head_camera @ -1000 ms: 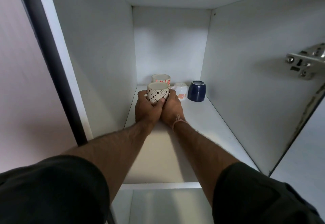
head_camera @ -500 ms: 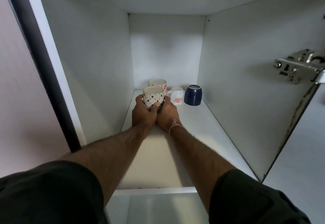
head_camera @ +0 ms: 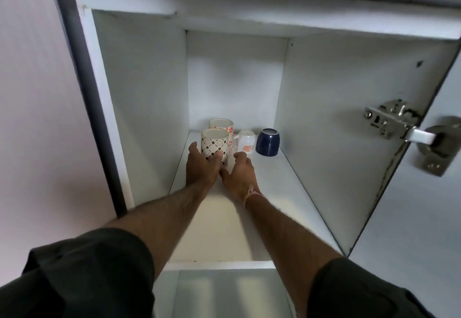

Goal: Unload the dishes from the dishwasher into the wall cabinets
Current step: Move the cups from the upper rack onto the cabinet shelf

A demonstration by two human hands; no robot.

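Observation:
A cream mug with a brown diamond pattern (head_camera: 215, 143) stands upright on the white wall-cabinet shelf (head_camera: 274, 192), near the left wall. My left hand (head_camera: 200, 170) still wraps its lower part, thumb on the front. My right hand (head_camera: 239, 175) rests just right of the mug with fingers spread, holding nothing. Right behind the patterned mug stands a mug with red flowers (head_camera: 222, 124). To the right sit a small white cup (head_camera: 247, 143) and a dark blue cup (head_camera: 268, 143), both upside down.
The cabinet door (head_camera: 424, 217) hangs open at the right, with a metal hinge (head_camera: 389, 123) on the side wall. The shelf's front half and right side are bare. A glass shelf (head_camera: 224, 292) shows below the front edge.
The patterned mug has been set down in front of the red-flower mug. My right hand has let go of it and spread its fingers; my left hand stays on it.

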